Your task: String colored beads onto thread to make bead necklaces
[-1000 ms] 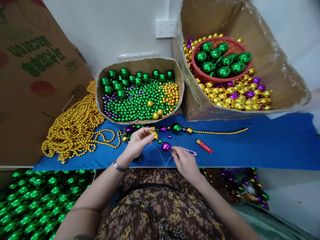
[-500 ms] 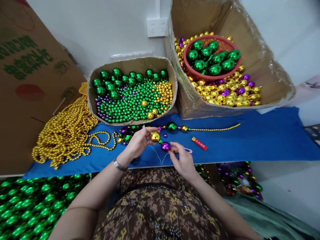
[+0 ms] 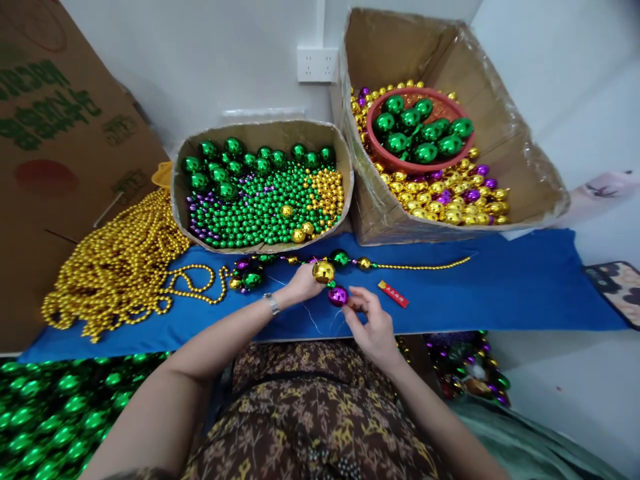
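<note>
My right hand [image 3: 372,328] pinches a large shiny purple bead [image 3: 338,296] between thumb and fingertips. A small green bead [image 3: 331,285] and a large gold bead [image 3: 323,272] are in line with it. Just behind the gold bead is my left hand [image 3: 304,283], its fingertips hidden, so its hold cannot be made out. Thin pale thread [image 3: 314,320] hangs below the hands. Behind them lies a strand with a green bead [image 3: 341,258], a gold bead [image 3: 365,263] and a tail of small gold beads [image 3: 420,267].
A carton of mixed beads [image 3: 175,200] and a taller carton [image 3: 537,160] holding a red bowl [image 3: 373,137] stand at the back of the blue cloth [image 3: 520,287]. Gold bead strings [image 3: 115,267] are heaped left. A red packet [image 3: 393,294] lies right, a phone [image 3: 614,288] farther right.
My left hand has moved right, behind the gold bead; its fingers no longer show beside it. The right hand keeps its pinch on the purple bead. The view has shifted slightly.
</note>
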### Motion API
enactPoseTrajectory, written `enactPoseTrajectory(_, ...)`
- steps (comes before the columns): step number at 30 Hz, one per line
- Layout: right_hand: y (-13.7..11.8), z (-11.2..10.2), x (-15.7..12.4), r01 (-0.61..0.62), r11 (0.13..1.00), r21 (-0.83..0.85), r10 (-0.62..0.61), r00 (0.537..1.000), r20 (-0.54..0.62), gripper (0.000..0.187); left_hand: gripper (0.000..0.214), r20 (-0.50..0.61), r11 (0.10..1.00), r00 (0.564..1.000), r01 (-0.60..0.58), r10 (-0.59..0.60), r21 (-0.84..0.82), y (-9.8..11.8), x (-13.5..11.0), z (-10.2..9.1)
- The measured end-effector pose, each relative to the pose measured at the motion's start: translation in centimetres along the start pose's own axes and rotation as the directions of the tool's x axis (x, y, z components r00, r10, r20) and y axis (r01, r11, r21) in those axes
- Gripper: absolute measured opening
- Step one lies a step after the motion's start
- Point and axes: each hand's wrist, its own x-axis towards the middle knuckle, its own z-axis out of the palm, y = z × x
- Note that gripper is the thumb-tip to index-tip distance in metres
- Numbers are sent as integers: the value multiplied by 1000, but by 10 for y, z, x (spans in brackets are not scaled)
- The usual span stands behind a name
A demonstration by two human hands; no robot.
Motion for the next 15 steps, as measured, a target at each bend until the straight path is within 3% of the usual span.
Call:
enactPoseTrajectory(2, 0, -2, 1, 5, 1000, -12, -5, 1000, 24, 32, 16, -27, 931, 993, 100, -117, -352, 3, -10, -14)
enactPoseTrajectory(5, 2, -1, 2, 15, 999, -29, -13, 997, 81, 30, 25, -38, 552, 936, 174, -350, -816, 11, -29, -37)
enactPoseTrajectory(7, 2, 1, 3, 34, 999, -43, -28, 992, 126, 30, 24, -50, 396, 893, 147, -447, -906, 15, -40, -49)
enactPoseTrajectory(10, -1, 5, 3, 64, 996, -61, -51, 979, 197, 29, 23, -57, 310, 867, 115, -495, -944, 19, -51, -58)
enactPoseTrajectory(15, -7, 5, 4, 75, 993, -89, -53, 971, 234, 29, 25, -74, 290, 865, 84, -496, -953, 21, -57, -59)
